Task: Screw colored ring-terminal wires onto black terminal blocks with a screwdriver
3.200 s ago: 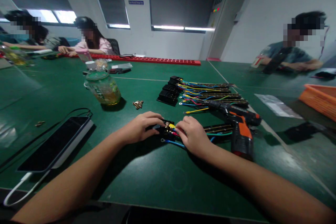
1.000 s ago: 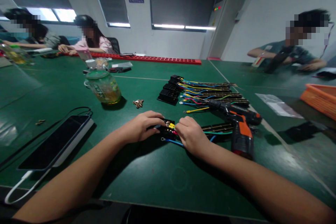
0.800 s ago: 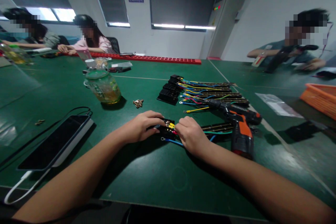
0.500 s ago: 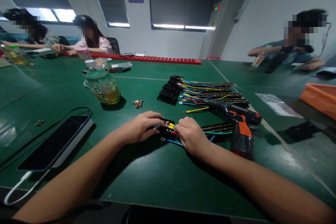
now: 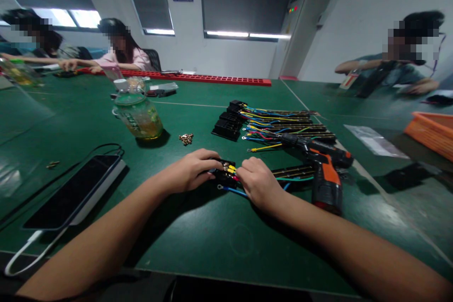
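My left hand (image 5: 193,171) grips the left end of a black module (image 5: 229,177) that lies on the green table. Yellow and red wire ends sit at the module's terminals. From the right, my right hand (image 5: 257,180) is closed round wires at the module; its fingertips are partly hidden. A blue wire (image 5: 233,191) with a ring end lies loose just below. Behind my right hand runs a black strip (image 5: 293,172) with a green wire along it. Beyond my hands, several black modules (image 5: 228,127) with coloured wires lie in a row. A small pile of brass screws (image 5: 186,139) is to the left.
An orange and black power drill (image 5: 325,170) lies right of my right hand. A phone (image 5: 76,191) with a white cable is at the left, near a glass jar (image 5: 138,115). An orange basket (image 5: 432,132) stands far right. Other people sit across the table.
My hands and the module have hardly moved. At the far left, a person's hand has shifted a little to the left.
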The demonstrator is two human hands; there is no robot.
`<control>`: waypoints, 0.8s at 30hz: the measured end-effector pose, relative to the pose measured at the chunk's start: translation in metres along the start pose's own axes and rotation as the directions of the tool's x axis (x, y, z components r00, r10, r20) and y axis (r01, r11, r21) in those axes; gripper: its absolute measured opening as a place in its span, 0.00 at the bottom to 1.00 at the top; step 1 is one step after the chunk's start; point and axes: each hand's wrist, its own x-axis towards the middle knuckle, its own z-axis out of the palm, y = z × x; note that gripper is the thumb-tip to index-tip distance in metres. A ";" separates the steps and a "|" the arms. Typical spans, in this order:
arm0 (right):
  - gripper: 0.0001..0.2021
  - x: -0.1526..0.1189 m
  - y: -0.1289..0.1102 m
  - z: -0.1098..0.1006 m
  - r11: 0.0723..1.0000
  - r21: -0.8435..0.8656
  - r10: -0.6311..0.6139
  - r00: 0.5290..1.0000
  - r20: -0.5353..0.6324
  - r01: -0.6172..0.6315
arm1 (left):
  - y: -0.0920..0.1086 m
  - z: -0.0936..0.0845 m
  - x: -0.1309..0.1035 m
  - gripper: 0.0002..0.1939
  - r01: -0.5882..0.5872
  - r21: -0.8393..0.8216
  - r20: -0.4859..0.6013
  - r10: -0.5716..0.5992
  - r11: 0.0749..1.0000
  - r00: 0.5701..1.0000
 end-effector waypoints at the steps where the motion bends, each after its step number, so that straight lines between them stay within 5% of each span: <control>1: 0.13 0.000 0.000 0.000 1.000 -0.002 -0.004 1.000 -0.005 0.004 | 0.000 0.000 0.000 0.14 0.000 0.004 0.002 0.000 1.000 1.000; 24: 0.14 -0.001 -0.001 -0.002 0.996 -0.087 -0.020 0.999 -0.048 0.016 | 0.001 0.001 -0.001 0.14 -0.023 0.055 -0.003 0.023 0.998 1.000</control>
